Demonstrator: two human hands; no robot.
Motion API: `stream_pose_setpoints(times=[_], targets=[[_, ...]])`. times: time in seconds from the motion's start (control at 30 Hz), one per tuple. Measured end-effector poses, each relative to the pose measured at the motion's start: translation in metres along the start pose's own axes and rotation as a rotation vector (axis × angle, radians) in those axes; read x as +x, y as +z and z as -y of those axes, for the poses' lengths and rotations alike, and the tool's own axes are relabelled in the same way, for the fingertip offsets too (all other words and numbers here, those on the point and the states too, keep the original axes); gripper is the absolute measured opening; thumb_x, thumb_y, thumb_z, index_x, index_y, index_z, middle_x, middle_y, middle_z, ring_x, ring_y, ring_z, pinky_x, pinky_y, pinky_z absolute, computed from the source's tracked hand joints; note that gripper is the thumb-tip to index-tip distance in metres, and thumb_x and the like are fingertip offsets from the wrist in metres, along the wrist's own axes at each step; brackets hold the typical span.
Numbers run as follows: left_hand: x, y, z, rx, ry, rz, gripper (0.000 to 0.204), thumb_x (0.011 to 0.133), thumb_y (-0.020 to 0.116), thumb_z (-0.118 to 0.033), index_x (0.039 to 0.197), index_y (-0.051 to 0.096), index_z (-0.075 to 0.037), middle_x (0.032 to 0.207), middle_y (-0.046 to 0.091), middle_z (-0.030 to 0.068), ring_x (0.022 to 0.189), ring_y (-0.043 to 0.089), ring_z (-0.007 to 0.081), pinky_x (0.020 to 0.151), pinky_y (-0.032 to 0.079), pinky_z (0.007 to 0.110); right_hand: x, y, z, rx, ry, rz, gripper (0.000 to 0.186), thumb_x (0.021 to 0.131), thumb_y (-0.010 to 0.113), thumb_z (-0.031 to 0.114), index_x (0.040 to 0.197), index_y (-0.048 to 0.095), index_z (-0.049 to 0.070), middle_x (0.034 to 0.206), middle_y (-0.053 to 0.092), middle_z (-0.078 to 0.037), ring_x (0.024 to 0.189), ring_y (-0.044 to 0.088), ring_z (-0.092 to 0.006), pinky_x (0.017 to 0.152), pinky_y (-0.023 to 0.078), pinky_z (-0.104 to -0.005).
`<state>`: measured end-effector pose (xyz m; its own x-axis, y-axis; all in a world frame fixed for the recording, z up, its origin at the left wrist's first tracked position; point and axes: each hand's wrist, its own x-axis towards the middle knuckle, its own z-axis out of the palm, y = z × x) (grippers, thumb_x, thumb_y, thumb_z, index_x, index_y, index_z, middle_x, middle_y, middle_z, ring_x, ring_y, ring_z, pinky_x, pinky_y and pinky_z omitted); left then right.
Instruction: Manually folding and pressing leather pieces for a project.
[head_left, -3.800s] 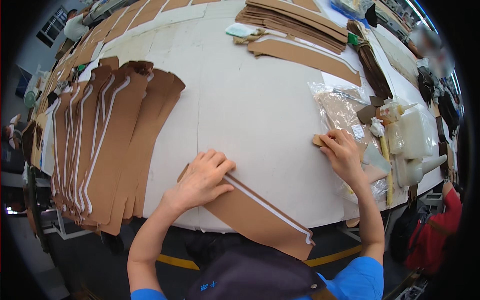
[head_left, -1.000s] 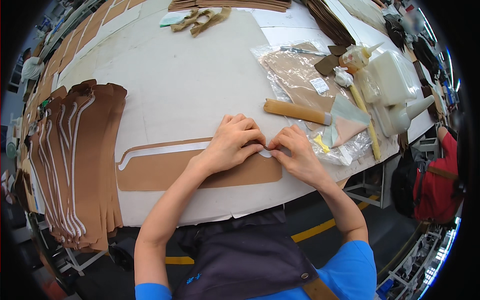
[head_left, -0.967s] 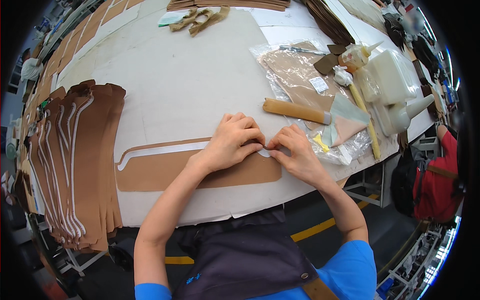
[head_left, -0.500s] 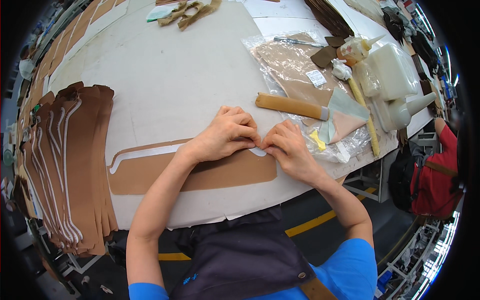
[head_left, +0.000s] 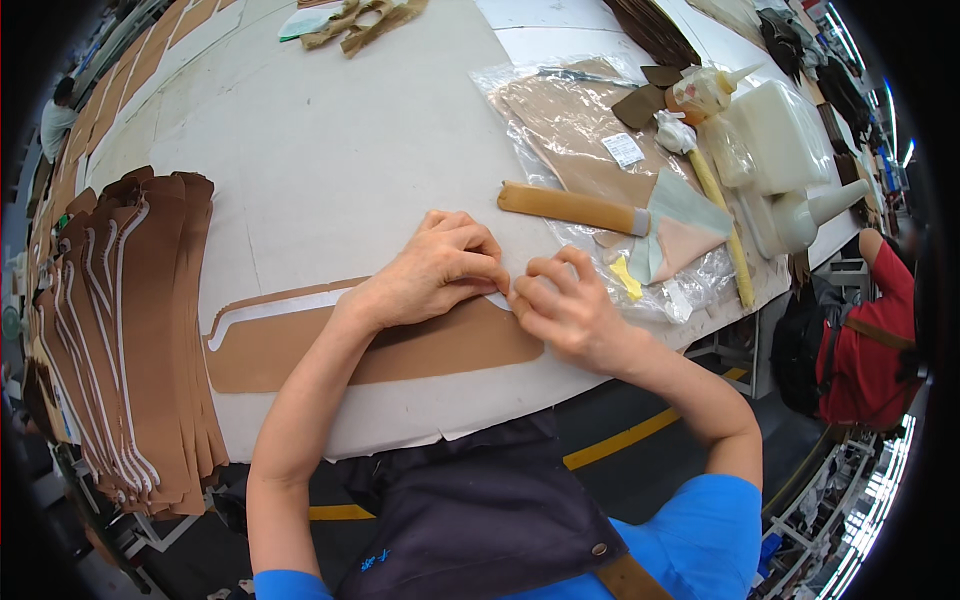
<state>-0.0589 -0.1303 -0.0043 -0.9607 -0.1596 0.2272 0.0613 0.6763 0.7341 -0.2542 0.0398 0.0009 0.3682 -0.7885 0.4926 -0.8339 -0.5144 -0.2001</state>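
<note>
A long brown leather piece (head_left: 300,352) lies flat on the table before me, with a white strip (head_left: 262,309) running along its far edge and curving down at the left end. My left hand (head_left: 440,262) rests over the far edge toward the right end, its thumb and fingers pinched together on the leather edge. Beside it, my right hand (head_left: 572,300) has its fingers curled and thumb pressed in at the same edge, where the strip ends. The fingertips of both hands nearly touch and hide the exact spot they pinch.
At the left lies a fanned stack of brown leather pieces (head_left: 160,330) with white strips. To the right are a wrapped tan bar (head_left: 572,209), a plastic bag (head_left: 570,130), a yellow-handled tool (head_left: 718,200), a glue bottle (head_left: 698,95) and a white container (head_left: 785,140). A person in red (head_left: 870,340) is far right.
My right hand has lifted and turned slightly, its fingers more curled at the edge. My left hand stays in its pinch at the leather edge. The whole view has shifted slightly.
</note>
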Motion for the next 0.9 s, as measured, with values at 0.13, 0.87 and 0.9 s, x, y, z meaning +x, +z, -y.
stream_pose_setpoints(times=[0.13,0.87,0.9], targets=[[-0.015,0.003,-0.026,0.14,-0.046,-0.211,0.019,0.086,0.079,-0.008,0.105,0.078,-0.01,0.108,0.067,0.0039,0.109,0.06,0.0233,0.102,0.043,0.041,-0.004,-0.005,0.006,-0.184,-0.167,0.121,0.024,0.071,0.071,0.01,0.095,0.07,0.003,0.104,0.063,-0.011,0.11,0.06,-0.0304,0.093,0.046,-0.0474],[-0.055,0.038,-0.054,0.459,-0.16,-0.306,0.037,0.088,0.076,-0.007,0.124,0.07,-0.003,0.134,0.067,0.0089,0.126,0.061,0.0289,0.104,0.051,0.044,-0.006,0.0,0.032,-0.099,0.158,0.075,0.05,0.074,0.067,0.003,0.124,0.069,-0.003,0.113,0.061,-0.012,0.111,0.059,-0.0319,0.098,0.041,-0.0496],[-0.056,0.038,-0.055,0.439,-0.144,-0.314,0.034,0.088,0.075,-0.005,0.122,0.07,-0.002,0.133,0.068,0.0097,0.126,0.062,0.0295,0.103,0.052,0.044,-0.006,-0.001,0.032,-0.102,0.155,0.076,0.05,0.074,0.067,0.003,0.124,0.069,-0.003,0.113,0.061,-0.012,0.111,0.059,-0.0319,0.098,0.041,-0.0496]])
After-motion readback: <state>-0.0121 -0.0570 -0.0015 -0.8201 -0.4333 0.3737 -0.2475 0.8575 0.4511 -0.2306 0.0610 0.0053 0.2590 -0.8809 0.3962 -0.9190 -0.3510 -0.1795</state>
